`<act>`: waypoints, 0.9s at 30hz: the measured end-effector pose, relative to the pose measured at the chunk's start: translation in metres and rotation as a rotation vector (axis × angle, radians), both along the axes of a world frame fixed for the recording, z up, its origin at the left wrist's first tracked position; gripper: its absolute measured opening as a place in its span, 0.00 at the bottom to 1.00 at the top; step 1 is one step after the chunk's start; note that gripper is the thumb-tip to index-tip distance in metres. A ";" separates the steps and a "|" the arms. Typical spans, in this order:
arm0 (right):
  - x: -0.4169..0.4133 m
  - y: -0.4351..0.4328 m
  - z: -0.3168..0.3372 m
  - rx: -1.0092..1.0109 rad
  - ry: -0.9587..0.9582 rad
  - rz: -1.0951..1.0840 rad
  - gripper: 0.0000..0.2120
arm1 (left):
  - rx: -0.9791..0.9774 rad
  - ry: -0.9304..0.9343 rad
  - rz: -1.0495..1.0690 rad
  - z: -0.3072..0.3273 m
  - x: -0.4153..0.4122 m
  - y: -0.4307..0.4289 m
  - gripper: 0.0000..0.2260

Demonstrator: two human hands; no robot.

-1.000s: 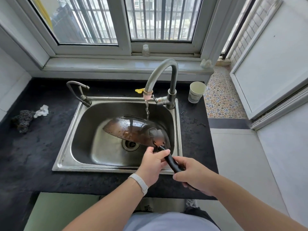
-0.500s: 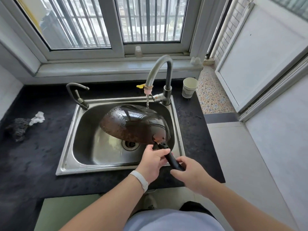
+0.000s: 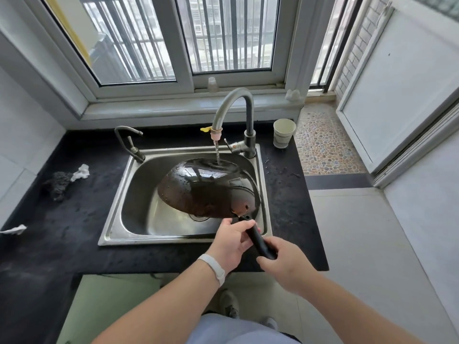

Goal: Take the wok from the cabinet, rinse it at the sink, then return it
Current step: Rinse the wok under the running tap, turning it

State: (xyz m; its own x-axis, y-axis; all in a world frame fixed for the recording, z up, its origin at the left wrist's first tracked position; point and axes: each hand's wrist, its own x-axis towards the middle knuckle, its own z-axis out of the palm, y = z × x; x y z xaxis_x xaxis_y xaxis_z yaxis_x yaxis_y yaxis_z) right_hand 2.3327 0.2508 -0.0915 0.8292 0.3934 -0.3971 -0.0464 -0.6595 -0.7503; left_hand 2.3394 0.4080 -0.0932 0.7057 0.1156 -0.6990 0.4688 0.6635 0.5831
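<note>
A paper cup (image 3: 284,132) stands upright at the back right corner of the black countertop (image 3: 62,232), right of centre in the frame. At the left edge lies a dark scouring pad (image 3: 56,182) with a crumpled white tissue (image 3: 80,172) touching its right side — a second white scrap (image 3: 13,229) lies lower, at the far left edge. A small curved spout (image 3: 129,142) rises left of centre. On the white window sill (image 3: 173,105) above sit a small translucent bottle (image 3: 212,85) and, further right, a small white object (image 3: 293,95). Pebble-patterned flooring (image 3: 323,142) fills the upper right — barred windows (image 3: 223,33) span the top.
</note>
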 end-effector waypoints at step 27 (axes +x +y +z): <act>-0.078 0.064 0.034 -0.123 -0.128 -0.251 0.11 | -0.143 -0.122 -0.340 0.002 -0.021 0.054 0.12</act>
